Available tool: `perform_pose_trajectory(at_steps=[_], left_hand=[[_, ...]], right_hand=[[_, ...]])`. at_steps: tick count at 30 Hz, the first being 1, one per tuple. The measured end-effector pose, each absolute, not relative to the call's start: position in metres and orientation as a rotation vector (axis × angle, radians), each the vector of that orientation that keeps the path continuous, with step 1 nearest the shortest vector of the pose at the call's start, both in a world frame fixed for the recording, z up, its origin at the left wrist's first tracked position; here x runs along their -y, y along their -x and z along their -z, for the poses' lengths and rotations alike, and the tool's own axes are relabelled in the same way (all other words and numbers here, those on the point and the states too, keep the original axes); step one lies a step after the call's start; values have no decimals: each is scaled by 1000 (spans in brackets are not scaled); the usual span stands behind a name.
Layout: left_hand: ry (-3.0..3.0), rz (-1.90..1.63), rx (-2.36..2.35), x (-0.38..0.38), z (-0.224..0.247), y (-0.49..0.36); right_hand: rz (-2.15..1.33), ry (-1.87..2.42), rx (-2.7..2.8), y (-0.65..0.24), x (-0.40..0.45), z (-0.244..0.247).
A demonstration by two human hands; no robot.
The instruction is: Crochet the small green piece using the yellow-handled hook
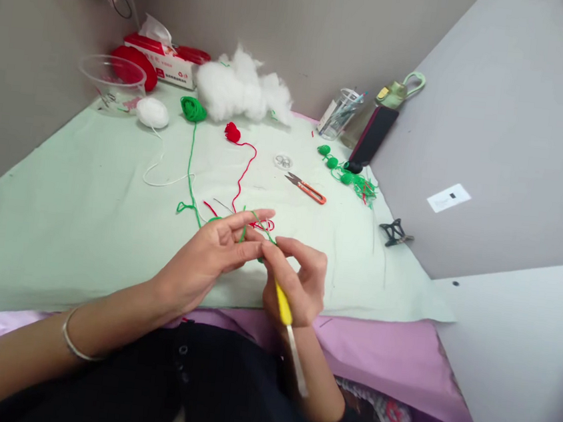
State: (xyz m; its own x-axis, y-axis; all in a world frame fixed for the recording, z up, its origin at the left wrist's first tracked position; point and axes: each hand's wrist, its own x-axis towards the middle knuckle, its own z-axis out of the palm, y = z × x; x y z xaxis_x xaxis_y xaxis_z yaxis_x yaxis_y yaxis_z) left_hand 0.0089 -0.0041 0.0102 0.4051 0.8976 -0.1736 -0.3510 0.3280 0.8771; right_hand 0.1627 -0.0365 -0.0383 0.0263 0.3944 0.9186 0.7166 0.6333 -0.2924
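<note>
My right hand [299, 280] grips a crochet hook [282, 303] with a yellow handle and a pale end that points down toward my lap. Its tip meets green yarn [255, 218] at my left fingertips. My left hand [217, 251] has the index finger stretched out with the yarn over it, while the thumb and other fingers pinch a small green piece, mostly hidden. A green strand runs back toward a green yarn ball [193, 109]. Red yarn [264, 224] lies just behind my fingers, leading to a small red yarn ball [232, 132].
Orange thread snips [305, 188] and a small round clear case [283, 162] lie beyond my hands. White stuffing [244, 89], a white yarn ball [152, 112] and a plastic tub [111, 85] stand behind. Small green balls [332, 163], a phone [374, 137] and a black stand [394, 233] are right.
</note>
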Motion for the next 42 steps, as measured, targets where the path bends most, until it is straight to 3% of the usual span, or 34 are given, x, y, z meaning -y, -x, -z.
perform_pose_trajectory(at_steps=[5,7,12,18,25,36,42], left_hand=[[-729,-887,-718,-5,-9,-6],[-785,-911,-713,-4,-9,-6],[-885,-961,-704,1,-6,-10],[-699,-865,-695,-3,-5,-13],[-717,-895,-672,-4,-5,-7],[-980,-925,-739,0,-1,-5],[-1151,-1002,-791,0,-2,-3]], right_hand=[[-309,883,1272,-163,36,22],[-411,854,1241,-163,35,18],[-286,928,1378,-159,34,22],[166,967,1558,-160,37,33],[-554,860,1202,-165,35,19],[-922,776,973,-167,30,19],[-709,861,1103,-165,39,19]])
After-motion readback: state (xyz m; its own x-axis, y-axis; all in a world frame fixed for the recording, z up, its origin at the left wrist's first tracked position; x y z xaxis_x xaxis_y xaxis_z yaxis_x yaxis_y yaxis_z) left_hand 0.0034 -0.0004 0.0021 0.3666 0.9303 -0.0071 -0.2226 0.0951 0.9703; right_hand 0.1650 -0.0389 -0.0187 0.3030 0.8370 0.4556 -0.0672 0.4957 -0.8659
